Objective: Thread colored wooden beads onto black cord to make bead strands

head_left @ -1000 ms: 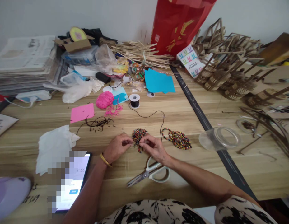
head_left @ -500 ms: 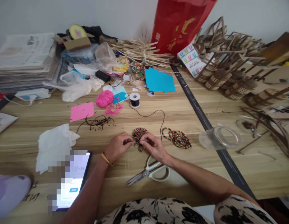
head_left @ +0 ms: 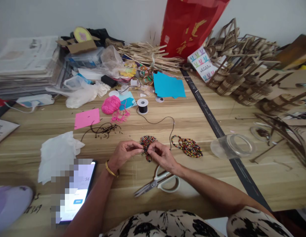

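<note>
My left hand and my right hand meet at the near middle of the wooden table. Both pinch the lower edge of a small woven piece of multicoloured beads, fingertips almost touching. A thin black cord runs from this piece back to a black spool. A second, oval beaded piece lies flat just right of my right hand. White-handled scissors lie closed under my right wrist.
A lit phone and crumpled white tissue sit left of my left arm. Pink yarn, pink paper and blue paper lie further back. A clear plastic lid and laser-cut wooden parts fill the right side.
My two hands have shifted slightly away from me, with small finger movements on the beaded piece. Nothing else on the table has moved.
</note>
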The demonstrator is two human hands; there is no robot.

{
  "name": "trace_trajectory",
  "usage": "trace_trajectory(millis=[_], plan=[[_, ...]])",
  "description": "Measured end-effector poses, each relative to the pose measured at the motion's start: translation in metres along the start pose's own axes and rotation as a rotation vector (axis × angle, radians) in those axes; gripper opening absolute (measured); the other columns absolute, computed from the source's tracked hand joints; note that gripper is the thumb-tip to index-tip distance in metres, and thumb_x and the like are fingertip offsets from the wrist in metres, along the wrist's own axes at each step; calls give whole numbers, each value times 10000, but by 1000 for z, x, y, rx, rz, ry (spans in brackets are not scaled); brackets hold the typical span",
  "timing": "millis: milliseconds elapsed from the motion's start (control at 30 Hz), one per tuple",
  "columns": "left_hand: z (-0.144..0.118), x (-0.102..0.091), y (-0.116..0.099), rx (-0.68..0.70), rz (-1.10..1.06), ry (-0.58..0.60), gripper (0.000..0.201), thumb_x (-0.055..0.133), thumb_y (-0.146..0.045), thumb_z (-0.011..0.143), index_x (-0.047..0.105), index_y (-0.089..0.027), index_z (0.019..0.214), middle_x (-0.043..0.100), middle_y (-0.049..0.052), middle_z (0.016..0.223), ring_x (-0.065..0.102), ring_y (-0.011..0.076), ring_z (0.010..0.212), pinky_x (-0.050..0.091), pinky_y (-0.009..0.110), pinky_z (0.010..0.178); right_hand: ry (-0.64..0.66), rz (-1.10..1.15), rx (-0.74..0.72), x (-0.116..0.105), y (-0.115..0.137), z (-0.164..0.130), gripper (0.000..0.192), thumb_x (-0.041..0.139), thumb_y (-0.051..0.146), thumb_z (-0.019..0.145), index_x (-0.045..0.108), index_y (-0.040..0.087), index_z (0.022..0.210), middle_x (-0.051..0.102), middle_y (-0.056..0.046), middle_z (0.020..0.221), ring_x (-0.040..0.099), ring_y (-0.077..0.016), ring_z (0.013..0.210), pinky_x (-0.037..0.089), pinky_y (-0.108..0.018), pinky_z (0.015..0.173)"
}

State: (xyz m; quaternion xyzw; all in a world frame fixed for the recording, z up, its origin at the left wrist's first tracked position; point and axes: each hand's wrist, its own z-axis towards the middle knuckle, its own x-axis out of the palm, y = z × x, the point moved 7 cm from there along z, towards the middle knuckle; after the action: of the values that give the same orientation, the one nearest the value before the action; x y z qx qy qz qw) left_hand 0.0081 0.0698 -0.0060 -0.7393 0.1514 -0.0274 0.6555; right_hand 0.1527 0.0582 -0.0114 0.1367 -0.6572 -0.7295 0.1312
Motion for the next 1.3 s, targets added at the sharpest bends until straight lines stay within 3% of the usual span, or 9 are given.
trace_trajectory(millis=[1300], plan=[[-2,9,0,-77,-110,81,167,696,-230,667,687,-115,789,727,58,728,663,154,684,510,239,660,31,-31,14,1,-4,0,194,551,332,832,545,143,787,516,-5,668,436,-88,565,356,-202,517]])
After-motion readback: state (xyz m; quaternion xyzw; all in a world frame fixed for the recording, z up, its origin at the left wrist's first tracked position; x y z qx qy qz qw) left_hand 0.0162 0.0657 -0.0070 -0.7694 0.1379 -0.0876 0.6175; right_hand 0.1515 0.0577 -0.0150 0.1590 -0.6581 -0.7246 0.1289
